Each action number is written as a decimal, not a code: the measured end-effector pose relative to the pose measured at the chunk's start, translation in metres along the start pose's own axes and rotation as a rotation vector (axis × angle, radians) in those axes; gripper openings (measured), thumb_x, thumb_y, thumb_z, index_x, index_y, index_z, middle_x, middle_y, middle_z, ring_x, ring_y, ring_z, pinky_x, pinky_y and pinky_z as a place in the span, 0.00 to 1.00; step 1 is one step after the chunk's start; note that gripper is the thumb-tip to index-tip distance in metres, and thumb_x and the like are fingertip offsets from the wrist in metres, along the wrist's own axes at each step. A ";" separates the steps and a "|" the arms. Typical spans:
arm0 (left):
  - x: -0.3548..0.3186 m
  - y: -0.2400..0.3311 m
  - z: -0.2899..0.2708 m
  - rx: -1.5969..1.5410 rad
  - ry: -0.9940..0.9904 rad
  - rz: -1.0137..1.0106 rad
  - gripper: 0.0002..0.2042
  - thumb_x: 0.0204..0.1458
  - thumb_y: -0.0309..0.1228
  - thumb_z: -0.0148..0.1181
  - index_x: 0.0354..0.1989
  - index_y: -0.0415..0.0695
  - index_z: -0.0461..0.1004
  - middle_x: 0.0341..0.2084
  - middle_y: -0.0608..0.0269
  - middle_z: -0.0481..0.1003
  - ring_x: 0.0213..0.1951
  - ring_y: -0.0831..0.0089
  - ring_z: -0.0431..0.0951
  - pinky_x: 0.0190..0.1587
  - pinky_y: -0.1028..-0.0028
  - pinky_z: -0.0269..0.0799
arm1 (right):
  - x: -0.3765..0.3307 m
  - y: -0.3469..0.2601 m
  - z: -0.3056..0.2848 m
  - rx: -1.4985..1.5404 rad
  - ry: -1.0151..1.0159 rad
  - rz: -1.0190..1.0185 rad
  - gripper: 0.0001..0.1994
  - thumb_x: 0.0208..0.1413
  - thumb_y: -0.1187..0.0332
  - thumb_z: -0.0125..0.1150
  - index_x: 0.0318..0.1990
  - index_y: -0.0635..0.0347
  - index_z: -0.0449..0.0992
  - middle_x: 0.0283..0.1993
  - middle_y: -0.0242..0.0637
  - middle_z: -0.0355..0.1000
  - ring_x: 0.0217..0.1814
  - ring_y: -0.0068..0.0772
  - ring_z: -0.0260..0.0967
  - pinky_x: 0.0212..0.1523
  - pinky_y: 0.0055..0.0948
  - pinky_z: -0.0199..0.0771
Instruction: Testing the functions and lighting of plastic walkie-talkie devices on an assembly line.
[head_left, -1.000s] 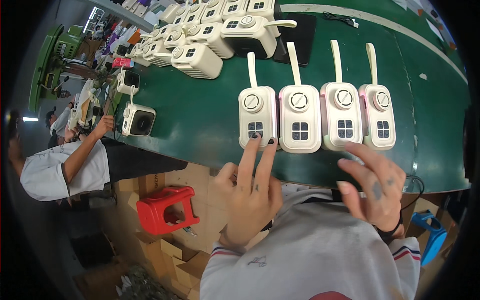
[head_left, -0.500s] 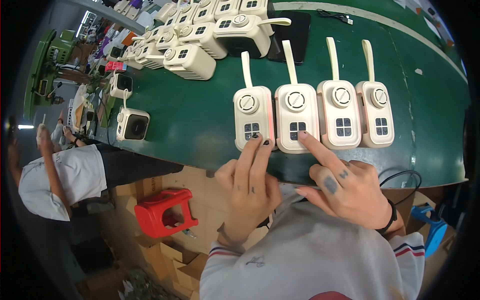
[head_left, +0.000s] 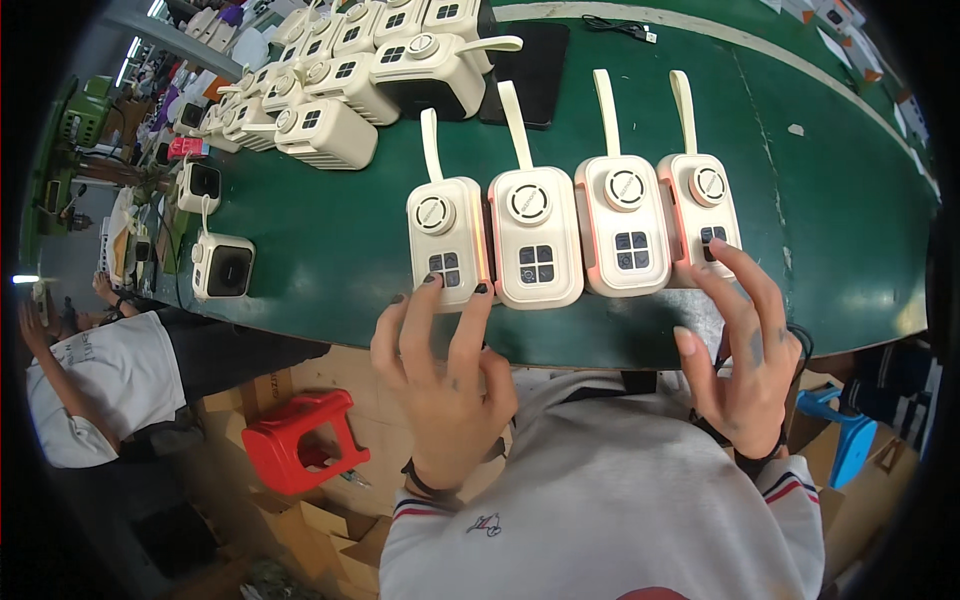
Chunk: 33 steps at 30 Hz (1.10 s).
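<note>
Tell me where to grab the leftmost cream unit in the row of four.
Probably its long sides, low on the leftmost unit, from the near edge: it lies flat, the strap points away, the left hand fingers its buttons, and a neighbour crowds its right.

Four cream units [head_left: 535,245] with straps lie in a row at the table's [head_left: 830,200] near edge, and two hands, the left hand [head_left: 440,375] and the right hand [head_left: 745,350], reach to the outer two. About nine more cream units [head_left: 325,130] crowd the far left corner, though those at the back are too small to count surely; two white cubes [head_left: 225,265] stand at the left edge, one black pad [head_left: 530,75] lies near the far edge, and one cable [head_left: 615,27] beyond it. Off the table are one red stool [head_left: 300,440], one blue stool [head_left: 850,435] and one other person [head_left: 100,385].
</note>
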<state>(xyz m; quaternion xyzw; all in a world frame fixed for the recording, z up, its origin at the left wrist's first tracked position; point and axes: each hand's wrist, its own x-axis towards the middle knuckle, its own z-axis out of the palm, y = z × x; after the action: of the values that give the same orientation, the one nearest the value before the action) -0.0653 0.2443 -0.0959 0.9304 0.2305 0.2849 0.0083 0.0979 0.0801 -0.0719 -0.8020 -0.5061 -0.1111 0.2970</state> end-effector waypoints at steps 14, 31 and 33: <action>0.007 0.020 -0.001 0.026 -0.047 -0.029 0.28 0.38 0.19 0.53 0.53 0.54 0.72 0.55 0.43 0.60 0.53 0.45 0.60 0.54 0.54 0.59 | 0.005 -0.015 0.008 -0.183 -0.127 0.008 0.24 0.44 0.55 0.68 0.53 0.40 0.76 0.50 0.51 0.63 0.33 0.33 0.73 0.22 0.25 0.72; 0.003 0.021 -0.002 0.029 -0.094 -0.069 0.31 0.37 0.19 0.53 0.55 0.55 0.71 0.57 0.42 0.58 0.49 0.49 0.57 0.53 0.57 0.54 | 0.000 -0.020 0.019 -0.167 -0.108 0.052 0.26 0.44 0.55 0.69 0.54 0.42 0.75 0.55 0.56 0.59 0.39 0.38 0.72 0.22 0.27 0.75; 0.003 0.020 -0.002 0.047 -0.088 -0.056 0.31 0.38 0.19 0.52 0.55 0.55 0.71 0.57 0.41 0.58 0.48 0.50 0.58 0.50 0.60 0.57 | 0.000 -0.020 0.020 -0.167 -0.104 0.053 0.26 0.44 0.55 0.69 0.54 0.42 0.75 0.55 0.57 0.59 0.40 0.38 0.72 0.22 0.27 0.76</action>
<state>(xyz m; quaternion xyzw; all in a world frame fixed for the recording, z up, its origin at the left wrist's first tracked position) -0.0556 0.2272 -0.0902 0.9351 0.2625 0.2379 0.0047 0.0777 0.0983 -0.0803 -0.8419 -0.4883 -0.1033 0.2051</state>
